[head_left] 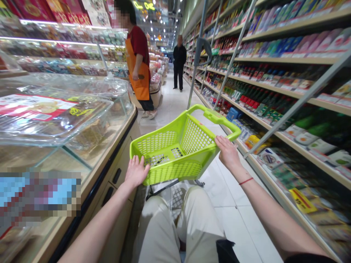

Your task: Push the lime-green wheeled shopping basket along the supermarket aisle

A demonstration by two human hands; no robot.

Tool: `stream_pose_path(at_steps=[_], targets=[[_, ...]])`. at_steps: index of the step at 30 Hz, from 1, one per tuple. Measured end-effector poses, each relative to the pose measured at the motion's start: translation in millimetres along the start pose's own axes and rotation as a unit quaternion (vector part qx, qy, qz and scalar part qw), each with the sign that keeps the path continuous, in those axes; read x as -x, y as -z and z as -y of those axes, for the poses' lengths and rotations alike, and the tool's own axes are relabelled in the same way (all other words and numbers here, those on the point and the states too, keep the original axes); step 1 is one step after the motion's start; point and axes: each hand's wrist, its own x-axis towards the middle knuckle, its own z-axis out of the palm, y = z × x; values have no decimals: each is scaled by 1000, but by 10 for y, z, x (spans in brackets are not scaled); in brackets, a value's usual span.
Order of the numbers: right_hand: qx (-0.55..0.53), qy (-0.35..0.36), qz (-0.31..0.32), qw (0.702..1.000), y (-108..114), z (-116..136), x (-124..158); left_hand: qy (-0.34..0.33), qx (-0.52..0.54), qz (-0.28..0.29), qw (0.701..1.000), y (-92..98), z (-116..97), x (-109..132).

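A lime-green plastic shopping cart [175,170] with latticed walls stands in front of my knees, turned at an angle across the aisle. Nothing lies in its basket. My left hand [137,171] grips the rim at the near left corner, thumb apart from the fingers. On the right, my right hand [227,150] holds the rim just below the cart's green handle [219,118], its fingers curled over the edge. A dark metal frame and a small wheel show under the basket.
Glass-topped display counters [120,140] with packed food run along my left. Tall shelves [290,91] of bottles and packets line the right, with slanting grey poles before them. A person in an orange apron [138,78] and a person in black [179,60] stand farther down the tiled aisle.
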Motion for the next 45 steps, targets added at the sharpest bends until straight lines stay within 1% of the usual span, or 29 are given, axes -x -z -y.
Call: stream_pose_path(at_steps=[3, 6, 9, 11, 14, 17, 24, 28, 31, 35, 37, 40, 42, 45], targets=[[-1, 21, 24, 999, 49, -107, -31, 1, 3, 6, 1000, 20, -6, 3], [12, 16, 36, 999, 114, -303, -97, 1, 8, 2, 1000, 18, -11, 1], [40, -16, 16, 999, 174, -489, -152, 3, 8, -3, 1000, 1, -9, -3], [51, -40, -1, 998, 186, -551, -162, 2, 7, -4, 1000, -4, -7, -5], [50, -65, -24, 996, 150, -510, -134, 1, 7, 3, 1000, 8, -8, -1], [39, -68, -36, 996, 80, -356, -85, 2, 6, 8, 1000, 35, -15, 7], [21, -48, -36, 998, -33, 72, 15, 5, 3, 23, 1000, 80, -29, 23], [18, -18, -27, 999, -48, 225, 65, 6, 3, 28, 1000, 87, -28, 25], [15, 8, -11, 1000, -20, 205, 75, 5, 3, 29, 1000, 100, -33, 30], [25, 38, 6, 999, 68, 8, 31, 5, -4, 33, 999, 125, -51, 40], [38, 30, 4, 999, 115, -115, 0, 5, -7, 33, 999, 129, -58, 42], [51, -2, -8, 999, 150, -248, -32, 6, -7, 29, 1000, 116, -57, 38], [52, -21, -16, 998, 138, -271, -40, 7, -7, 24, 1000, 97, -50, 33], [50, -40, -25, 998, 78, -211, -41, 9, -6, 16, 1000, 69, -35, 24]])
